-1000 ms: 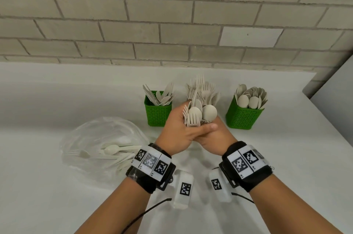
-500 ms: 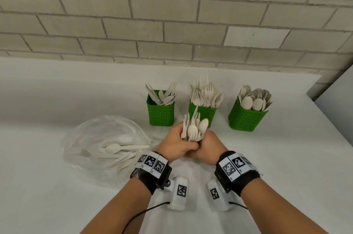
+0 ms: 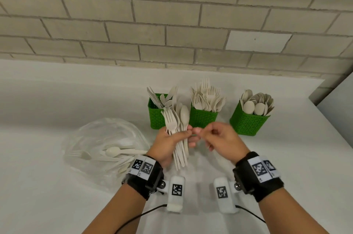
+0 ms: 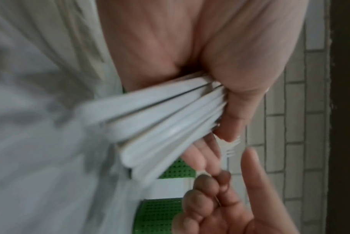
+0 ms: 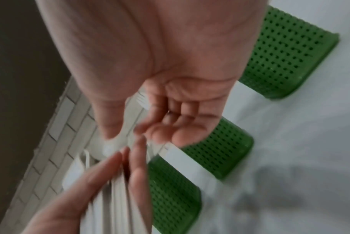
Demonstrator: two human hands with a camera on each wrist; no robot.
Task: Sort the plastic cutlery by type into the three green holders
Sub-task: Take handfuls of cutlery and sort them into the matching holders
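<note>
**A fistful of cutlery above the white worktop**

From the head view, a pale brick wall [image 3: 172, 23] rises behind a white worktop [image 3: 47, 100]. Three green holders stand in a row near the wall: the left holder [image 3: 155, 117] with knives, the middle holder [image 3: 202, 118] packed with forks, the right holder [image 3: 246, 123] filled with spoons. A clear plastic bag [image 3: 103, 148] lies to the left, with loose cutlery inside; two spoons show plainly, the rest too jumbled to count. The left hand [image 3: 168, 144] grasps a mixed bundle of cutlery [image 3: 178, 128] upright, fingers wrapped round the handles; several forks and one spoon head stand out on top, in front of the left and middle holders. The right hand [image 3: 219, 138] sits just beside it, fingers half curled, thumb and forefinger close together near the bundle; whether they pinch anything I cannot tell.

In the left wrist view, blurred, the left fingers [image 4: 202, 156] and thumb clamp a fan of white handles [image 4: 160, 129]; I count roughly five. The right hand [image 4: 220, 205] hovers below, loosely curled.

In the right wrist view, also blurred, the right fingers [image 5: 182, 129] are bent inward over an empty palm. All three holders show along the worktop, and the left hand [image 5: 102, 186] holds the handles at the lower left.
</note>
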